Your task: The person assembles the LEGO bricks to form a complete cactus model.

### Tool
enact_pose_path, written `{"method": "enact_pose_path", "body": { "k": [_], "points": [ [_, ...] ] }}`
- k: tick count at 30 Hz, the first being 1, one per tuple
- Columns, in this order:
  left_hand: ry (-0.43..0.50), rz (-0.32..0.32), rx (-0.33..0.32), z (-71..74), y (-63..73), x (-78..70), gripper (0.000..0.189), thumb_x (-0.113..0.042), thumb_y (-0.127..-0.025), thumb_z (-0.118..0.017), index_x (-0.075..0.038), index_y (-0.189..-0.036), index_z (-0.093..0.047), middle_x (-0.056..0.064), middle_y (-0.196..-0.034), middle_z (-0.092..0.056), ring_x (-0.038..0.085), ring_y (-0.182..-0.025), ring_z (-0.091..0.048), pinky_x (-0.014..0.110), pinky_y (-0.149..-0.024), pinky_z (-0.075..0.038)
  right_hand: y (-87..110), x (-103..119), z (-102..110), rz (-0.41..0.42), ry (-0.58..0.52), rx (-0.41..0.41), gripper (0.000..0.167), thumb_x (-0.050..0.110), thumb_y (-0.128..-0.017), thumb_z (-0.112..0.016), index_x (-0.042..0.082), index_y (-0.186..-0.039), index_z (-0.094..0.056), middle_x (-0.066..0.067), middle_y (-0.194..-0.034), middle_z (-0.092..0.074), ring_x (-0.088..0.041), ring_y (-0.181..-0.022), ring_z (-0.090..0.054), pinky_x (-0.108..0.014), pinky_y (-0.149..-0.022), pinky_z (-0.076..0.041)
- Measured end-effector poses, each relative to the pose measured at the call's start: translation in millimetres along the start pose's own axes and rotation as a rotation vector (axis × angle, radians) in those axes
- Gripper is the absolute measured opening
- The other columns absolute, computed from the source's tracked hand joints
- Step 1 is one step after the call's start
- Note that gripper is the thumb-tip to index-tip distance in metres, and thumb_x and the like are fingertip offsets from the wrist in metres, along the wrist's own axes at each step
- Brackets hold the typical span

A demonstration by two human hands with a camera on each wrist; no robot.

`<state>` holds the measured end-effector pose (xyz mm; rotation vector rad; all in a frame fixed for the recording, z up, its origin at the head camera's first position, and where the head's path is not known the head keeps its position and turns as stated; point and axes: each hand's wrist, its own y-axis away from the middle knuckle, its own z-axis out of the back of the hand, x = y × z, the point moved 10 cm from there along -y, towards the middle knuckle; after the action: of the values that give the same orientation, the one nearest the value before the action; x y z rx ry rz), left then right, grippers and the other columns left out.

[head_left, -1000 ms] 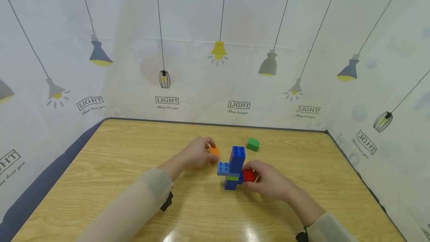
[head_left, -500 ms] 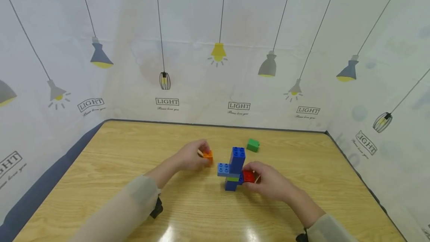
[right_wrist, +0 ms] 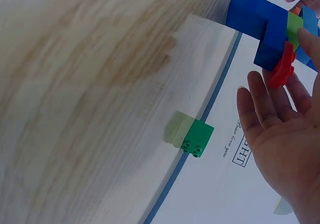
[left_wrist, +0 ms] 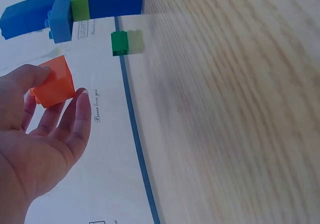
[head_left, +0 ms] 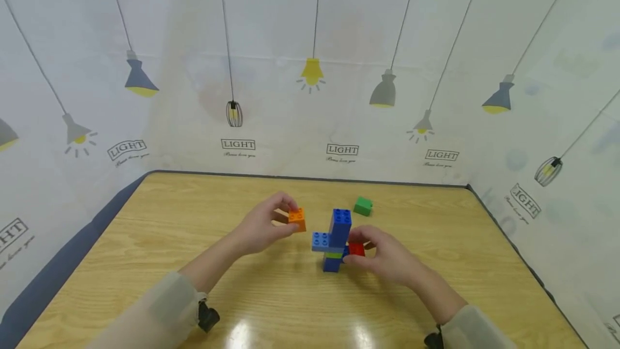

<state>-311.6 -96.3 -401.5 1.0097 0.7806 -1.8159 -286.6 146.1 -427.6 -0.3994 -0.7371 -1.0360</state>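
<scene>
My left hand (head_left: 261, 225) pinches an orange building block (head_left: 297, 220) between thumb and fingers, left of a small block tower. That orange block (left_wrist: 56, 82) is clear of the table in the left wrist view. The tower has a dark blue upright (head_left: 340, 228) on top, a light blue block (head_left: 320, 241) jutting left, a lime green layer (head_left: 333, 255) and a blue base (head_left: 331, 265). Low on its right side sits a red block (head_left: 357, 249), curved in the right wrist view. Around this red block my right hand (head_left: 387, 255) has its thumb and fingers.
A green block (head_left: 363, 206) lies alone on the wooden table (head_left: 218, 193), behind the tower. Beyond the table's dark back edge stands a pale wall covering (head_left: 281, 123) printed with lamps. Each wrist wears a black device, such as the left camera (head_left: 208, 316).
My left hand has drawn the orange block leftward from behind the tower, then lifted and tilted it so its studs show. The right hand has stayed at the red block with a slight finger shift.
</scene>
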Motion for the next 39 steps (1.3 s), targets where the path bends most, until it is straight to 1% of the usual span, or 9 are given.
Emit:
{"method": "enact_pose_path", "body": {
  "k": [4,7,10,15,22,27,31,36,39],
  "points": [
    [0.018,-0.01,0.023,-2.5,8.2,-6.8,0.032,-0.013,-0.102,-0.078,-0.018,-0.128,-0.06,0.009,-0.134,-0.068,0.029,-0.117,-0.072,0.042,-0.096,-0.066,-1.8,4.4,-1.9,0.026,-0.043,-0.008,0.046,0.039,-0.099,-0.084,0.018,-0.137,-0.069,0.003,-0.13,-0.075,-0.021,-0.124,-0.069,-0.054,-0.11,-0.056],
    [0.019,-0.017,0.033,-4.8,13.1,-9.7,0.033,-0.015,-0.102,-0.079,-0.019,-0.128,-0.06,0.008,-0.134,-0.069,0.028,-0.117,-0.072,0.042,-0.096,-0.065,-4.0,6.5,-4.9,0.045,-0.029,-0.004,0.042,0.037,-0.099,-0.084,0.019,-0.134,-0.07,0.005,-0.125,-0.076,-0.016,-0.116,-0.07,-0.047,-0.106,-0.057],
    [0.021,-0.024,0.039,-6.6,16.8,-12.3,0.034,-0.015,-0.102,-0.079,-0.018,-0.129,-0.06,0.007,-0.134,-0.069,0.027,-0.117,-0.072,0.042,-0.096,-0.065,-5.2,6.4,-6.8,0.044,-0.009,-0.005,0.037,0.036,-0.099,-0.083,0.021,-0.131,-0.072,0.008,-0.12,-0.076,-0.012,-0.109,-0.069,-0.039,-0.102,-0.058],
    [0.029,-0.035,0.042,-7.9,20.2,-16.4,0.035,-0.015,-0.102,-0.079,-0.018,-0.133,-0.061,0.007,-0.135,-0.069,0.027,-0.118,-0.071,0.041,-0.097,-0.065,-5.5,8.0,-6.4,0.057,0.012,-0.012,0.032,0.035,-0.1,-0.082,0.02,-0.127,-0.073,0.007,-0.117,-0.076,-0.011,-0.106,-0.069,-0.034,-0.097,-0.058],
    [0.036,-0.022,0.038,-8.3,20.4,-18.8,0.039,-0.021,-0.102,-0.081,-0.017,-0.138,-0.067,0.006,-0.137,-0.072,0.028,-0.119,-0.073,0.039,-0.093,-0.066,-5.0,10.1,-6.2,0.086,0.035,-0.023,0.029,0.034,-0.102,-0.081,0.021,-0.126,-0.074,0.007,-0.115,-0.075,-0.011,-0.103,-0.068,-0.03,-0.093,-0.059],
    [0.035,-0.044,0.048,-14.1,17.6,-23.1,0.04,-0.025,-0.101,-0.082,-0.02,-0.139,-0.069,0.003,-0.135,-0.074,0.025,-0.119,-0.073,0.036,-0.091,-0.065,-3.6,9.4,-5.5,0.084,0.038,-0.023,0.029,0.035,-0.102,-0.08,0.021,-0.127,-0.073,0.006,-0.116,-0.075,-0.011,-0.102,-0.067,-0.03,-0.092,-0.058],
    [0.042,-0.066,0.052,-19.1,15.6,-26.5,0.039,-0.023,-0.101,-0.082,-0.02,-0.139,-0.07,0.002,-0.132,-0.075,0.022,-0.118,-0.073,0.031,-0.09,-0.063,-2.5,9.1,-5.0,0.079,0.036,-0.023,0.03,0.035,-0.102,-0.08,0.021,-0.128,-0.074,0.006,-0.117,-0.075,-0.011,-0.102,-0.067,-0.03,-0.092,-0.058],
    [0.041,-0.068,0.05,-23.1,15.1,-25.6,0.038,-0.022,-0.101,-0.082,-0.022,-0.137,-0.07,0.001,-0.125,-0.077,0.02,-0.115,-0.071,0.03,-0.088,-0.062,-1.7,9.9,-4.8,0.081,0.04,-0.023,0.03,0.037,-0.103,-0.08,0.022,-0.128,-0.073,0.006,-0.117,-0.075,-0.011,-0.101,-0.066,-0.03,-0.091,-0.058],
    [0.056,-0.064,0.058,-25.3,15.1,-25.0,0.039,-0.02,-0.101,-0.082,-0.023,-0.138,-0.07,0.002,-0.128,-0.077,0.021,-0.115,-0.073,0.031,-0.088,-0.064,-1.6,8.4,-5.0,0.074,0.044,-0.028,0.029,0.036,-0.103,-0.08,0.023,-0.128,-0.073,0.008,-0.117,-0.075,-0.011,-0.101,-0.066,-0.03,-0.091,-0.058]
  ]
}}
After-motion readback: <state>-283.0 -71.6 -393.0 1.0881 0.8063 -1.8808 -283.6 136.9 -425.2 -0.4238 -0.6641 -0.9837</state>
